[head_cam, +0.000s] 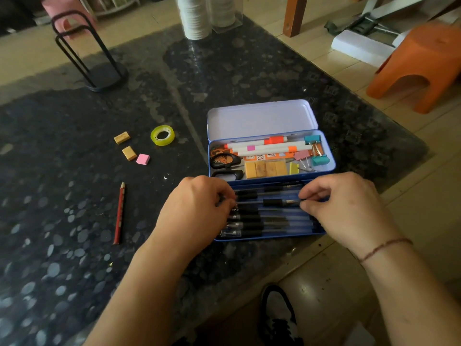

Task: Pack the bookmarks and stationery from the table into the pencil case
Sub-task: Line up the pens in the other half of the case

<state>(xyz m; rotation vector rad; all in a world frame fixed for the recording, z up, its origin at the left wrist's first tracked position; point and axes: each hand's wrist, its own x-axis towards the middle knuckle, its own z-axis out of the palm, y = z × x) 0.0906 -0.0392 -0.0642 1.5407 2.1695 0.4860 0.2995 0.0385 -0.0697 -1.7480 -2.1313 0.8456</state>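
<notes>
A blue tin pencil case (262, 118) lies open near the table's right edge. Its middle tray holds highlighters (267, 147), scissors (225, 162), erasers, bookmarks and binder clips (313, 151). Its front tray holds several black pens (272, 217). My left hand (197, 208) pinches the left end of a pen (274, 202) in the front tray. My right hand (346, 208) pinches that pen's tip at the right end. On the table to the left lie a red pencil (119, 213), two tan erasers (126, 146), a pink eraser (143, 159) and a yellow tape roll (162, 135).
A black wire stand (87, 56) sits at the far left of the dark stone table (74, 245). White cup stacks (194, 16) stand at the back. An orange stool (419, 63) is on the floor to the right. My shoe (278, 313) shows below the table edge.
</notes>
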